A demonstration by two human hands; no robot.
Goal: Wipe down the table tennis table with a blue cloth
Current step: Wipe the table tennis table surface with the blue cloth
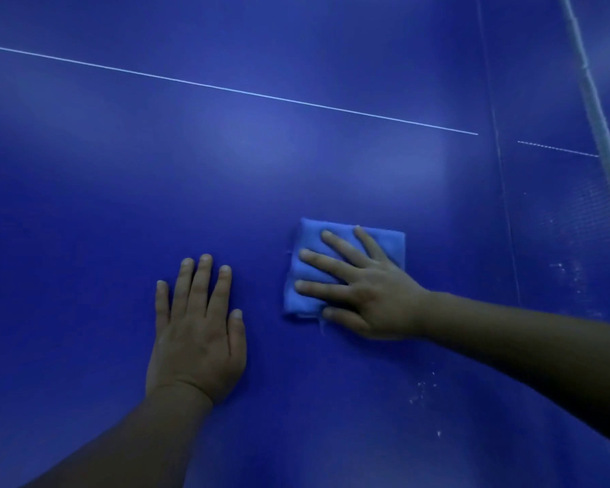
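Observation:
The dark blue table tennis table (226,177) fills the view. A folded light blue cloth (388,243) lies flat on it, right of centre. My right hand (363,290) presses on the cloth with straight, spread fingers that point left and away from me. My left hand (198,332) rests flat on the bare table surface to the left of the cloth, fingers straight, a short gap away from it.
A thin white centre line (226,88) crosses the table from upper left to right. The net (592,100) runs down the right side with its mesh below. White specks of dust (421,389) lie on the surface near my right forearm.

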